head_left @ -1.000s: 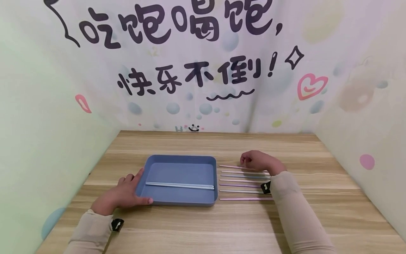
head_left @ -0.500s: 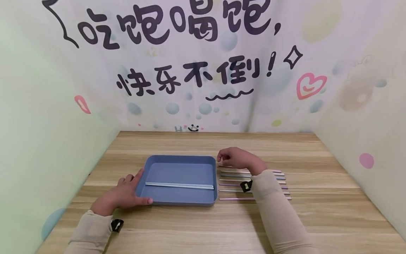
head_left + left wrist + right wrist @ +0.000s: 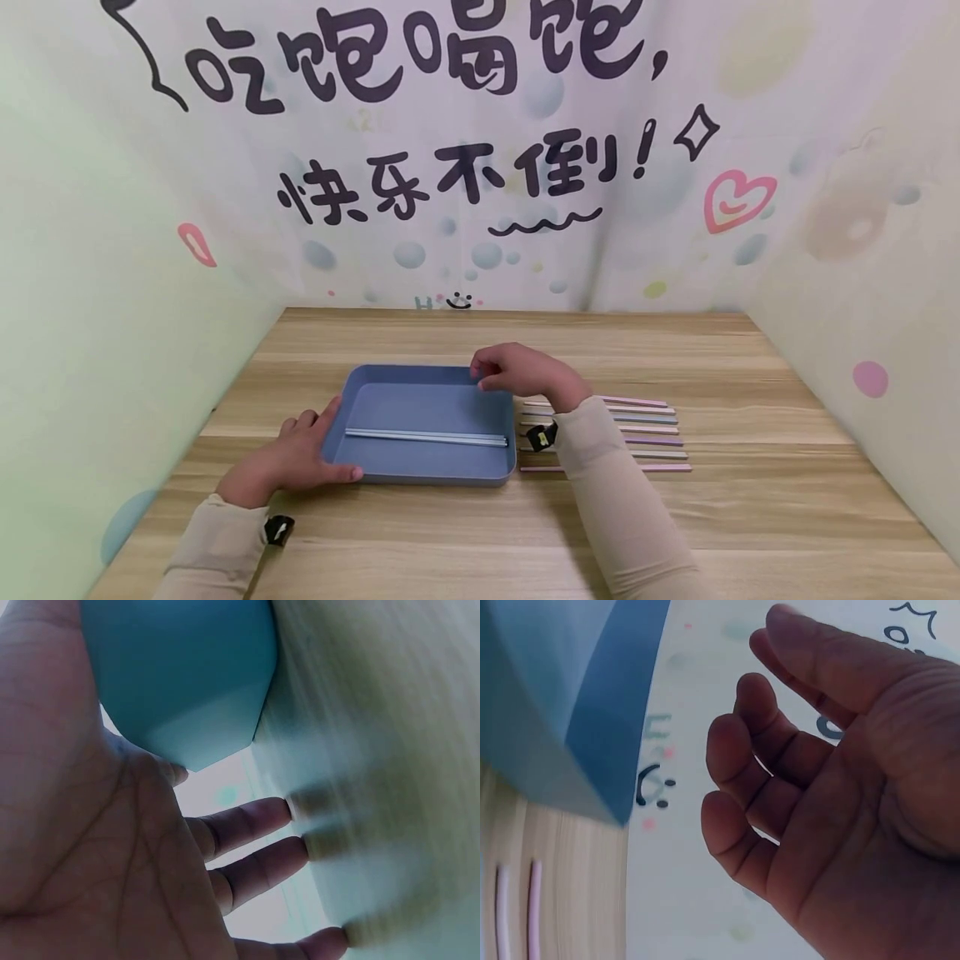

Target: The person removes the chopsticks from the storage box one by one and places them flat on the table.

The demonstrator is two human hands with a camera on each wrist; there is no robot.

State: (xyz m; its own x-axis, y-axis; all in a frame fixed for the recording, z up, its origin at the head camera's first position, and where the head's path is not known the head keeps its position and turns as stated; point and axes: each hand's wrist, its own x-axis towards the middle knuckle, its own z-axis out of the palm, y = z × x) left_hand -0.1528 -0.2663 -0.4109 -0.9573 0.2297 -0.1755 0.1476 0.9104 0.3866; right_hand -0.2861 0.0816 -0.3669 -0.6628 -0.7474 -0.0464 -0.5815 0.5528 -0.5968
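Note:
A shallow blue tray (image 3: 420,405) sits mid-table in the head view. Two pale blue chopsticks (image 3: 425,437) lie side by side inside it. My left hand (image 3: 288,458) rests at the tray's front left corner, thumb at the front edge and index finger along the left rim. The left wrist view shows its other fingers extended to the table. Over the tray's back right corner hovers my right hand (image 3: 525,371), fingers loosely bent. Nothing is between them in the right wrist view, where the tray's wall (image 3: 619,690) rises beside the fingertips.
To the right of the tray lie several chopsticks (image 3: 660,442) in pink, white, blue and purple, roughly parallel. My right forearm partly covers them. A printed cloth wall (image 3: 450,267) stands behind the wooden table (image 3: 450,550), with pale walls at both sides.
My right hand has moved left from above the chopsticks to the tray's back right corner, uncovering the chopsticks' right ends. My left hand and the tray have stayed put.

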